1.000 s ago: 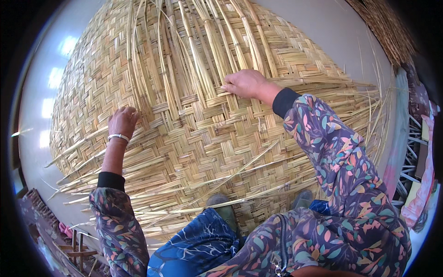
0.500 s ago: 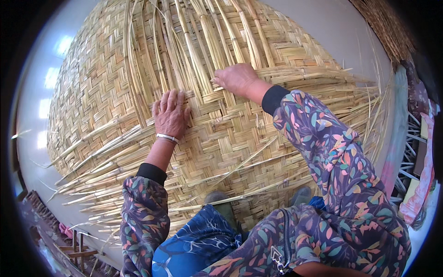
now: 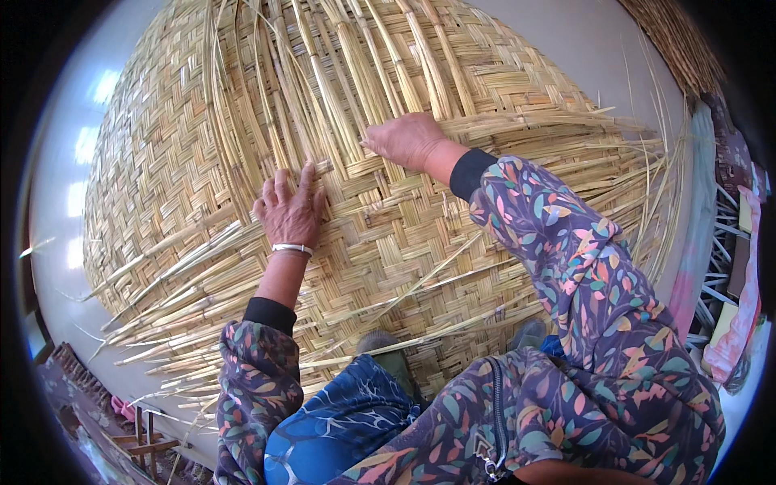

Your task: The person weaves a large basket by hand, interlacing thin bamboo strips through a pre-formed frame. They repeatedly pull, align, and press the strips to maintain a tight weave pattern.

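A large mat [image 3: 404, 250] woven from pale yellow split reeds spreads beneath both hands. My left hand [image 3: 291, 212], with a bracelet at its wrist, rests on the weave with its fingers apart, touching the lower ends of lengthwise reed strips. Just right of it and a little farther off, my right hand [image 3: 411, 144] is closed, thumb and fingers pinched at a reed strip by the weaving edge. Loose lengthwise strips [image 3: 347, 73] run away from me past both hands. More loose strips [image 3: 558, 137] fan out to the right from under my right hand.
Unwoven strip ends [image 3: 178, 331] stick out at the left. My shoes [image 3: 377, 342] stand on the mat's near part. A bundle of brown stalks [image 3: 675, 48] lies at the far right, above a metal rack [image 3: 715, 275] with cloths. A small wooden stool [image 3: 145, 440] is at the lower left.
My left hand has shifted slightly left and nearer, its fingers spreading wider. My right hand has moved a little to the left, still pinched.
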Action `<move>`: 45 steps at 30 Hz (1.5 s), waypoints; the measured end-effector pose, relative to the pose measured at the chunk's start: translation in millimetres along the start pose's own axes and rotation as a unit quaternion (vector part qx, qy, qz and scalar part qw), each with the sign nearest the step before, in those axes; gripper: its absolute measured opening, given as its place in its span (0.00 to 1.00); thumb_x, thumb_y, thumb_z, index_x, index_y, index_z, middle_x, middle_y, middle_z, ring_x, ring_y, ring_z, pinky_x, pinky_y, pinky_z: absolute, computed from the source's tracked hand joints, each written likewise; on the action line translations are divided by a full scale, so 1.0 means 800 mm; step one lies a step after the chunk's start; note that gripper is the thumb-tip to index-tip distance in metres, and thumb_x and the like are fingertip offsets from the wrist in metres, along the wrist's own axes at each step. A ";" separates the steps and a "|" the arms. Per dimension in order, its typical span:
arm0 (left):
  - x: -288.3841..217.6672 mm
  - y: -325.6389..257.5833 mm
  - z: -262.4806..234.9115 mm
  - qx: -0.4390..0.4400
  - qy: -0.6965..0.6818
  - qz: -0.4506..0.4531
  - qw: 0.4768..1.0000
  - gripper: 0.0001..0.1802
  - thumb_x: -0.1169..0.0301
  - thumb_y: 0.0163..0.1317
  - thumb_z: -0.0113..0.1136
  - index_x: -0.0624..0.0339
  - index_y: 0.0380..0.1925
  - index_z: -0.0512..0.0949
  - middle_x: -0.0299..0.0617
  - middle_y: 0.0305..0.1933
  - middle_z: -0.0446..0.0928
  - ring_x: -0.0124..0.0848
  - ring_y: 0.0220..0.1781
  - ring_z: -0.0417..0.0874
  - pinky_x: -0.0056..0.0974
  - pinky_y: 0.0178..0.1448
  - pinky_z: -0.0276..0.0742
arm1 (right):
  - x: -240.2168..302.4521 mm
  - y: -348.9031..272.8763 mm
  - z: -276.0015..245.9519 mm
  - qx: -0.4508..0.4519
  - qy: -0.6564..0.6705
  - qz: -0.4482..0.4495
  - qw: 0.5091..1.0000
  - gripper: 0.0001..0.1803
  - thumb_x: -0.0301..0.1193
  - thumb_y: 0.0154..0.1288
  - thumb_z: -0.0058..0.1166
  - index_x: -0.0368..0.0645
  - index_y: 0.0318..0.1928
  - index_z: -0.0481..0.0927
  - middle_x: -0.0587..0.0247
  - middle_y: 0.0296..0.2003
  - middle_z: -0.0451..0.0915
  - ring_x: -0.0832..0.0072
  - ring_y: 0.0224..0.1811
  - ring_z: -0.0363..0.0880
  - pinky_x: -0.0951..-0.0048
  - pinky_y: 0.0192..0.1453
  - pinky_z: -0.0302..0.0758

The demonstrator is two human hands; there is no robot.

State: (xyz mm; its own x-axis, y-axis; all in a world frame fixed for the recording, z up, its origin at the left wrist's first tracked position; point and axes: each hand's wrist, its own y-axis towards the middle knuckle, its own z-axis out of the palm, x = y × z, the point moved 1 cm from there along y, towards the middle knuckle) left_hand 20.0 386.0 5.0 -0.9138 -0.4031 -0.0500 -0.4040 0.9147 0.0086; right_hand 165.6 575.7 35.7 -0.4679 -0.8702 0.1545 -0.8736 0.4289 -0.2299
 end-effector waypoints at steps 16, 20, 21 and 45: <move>-0.048 0.027 -0.035 -0.110 -0.090 0.114 0.983 0.31 0.64 0.53 0.59 0.49 0.60 0.63 0.43 0.66 0.58 0.43 0.67 0.58 0.45 0.65 0.58 | -0.052 -0.037 -0.057 0.077 0.055 0.113 0.989 0.23 0.51 0.64 0.38 0.46 0.36 0.76 0.56 0.34 0.79 0.56 0.39 0.77 0.55 0.43 0.72; -0.116 0.088 -0.055 0.025 -0.195 0.225 0.954 0.25 0.69 0.56 0.55 0.59 0.55 0.65 0.49 0.55 0.70 0.44 0.57 0.70 0.44 0.59 0.67 | -0.073 -0.071 -0.083 0.081 0.023 0.099 0.992 0.15 0.44 0.62 0.45 0.46 0.36 0.76 0.56 0.34 0.79 0.56 0.40 0.77 0.55 0.43 0.72; -0.125 0.101 -0.055 0.088 -0.204 0.227 0.948 0.24 0.68 0.56 0.56 0.59 0.53 0.66 0.49 0.51 0.72 0.45 0.55 0.72 0.44 0.57 0.69 | -0.074 -0.076 -0.083 0.057 0.028 0.095 0.993 0.12 0.40 0.59 0.48 0.46 0.35 0.75 0.56 0.33 0.78 0.56 0.39 0.77 0.56 0.43 0.72; -0.185 0.138 -0.079 0.211 -0.024 0.125 0.969 0.12 0.62 0.58 0.52 0.54 0.30 0.82 0.48 0.35 0.80 0.46 0.39 0.81 0.46 0.43 0.76 | -0.117 -0.141 -0.097 -0.179 -0.048 0.011 0.983 0.06 0.27 0.56 0.46 0.40 0.33 0.76 0.56 0.33 0.76 0.60 0.43 0.75 0.62 0.45 0.75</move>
State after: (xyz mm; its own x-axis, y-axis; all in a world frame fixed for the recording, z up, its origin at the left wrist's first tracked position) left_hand 107.7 544.8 76.7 -0.9736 -0.1752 -0.1461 -0.1078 0.9177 -0.3824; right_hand 297.2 627.3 121.5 -0.4877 -0.8712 0.0573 -0.8626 0.4909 0.1224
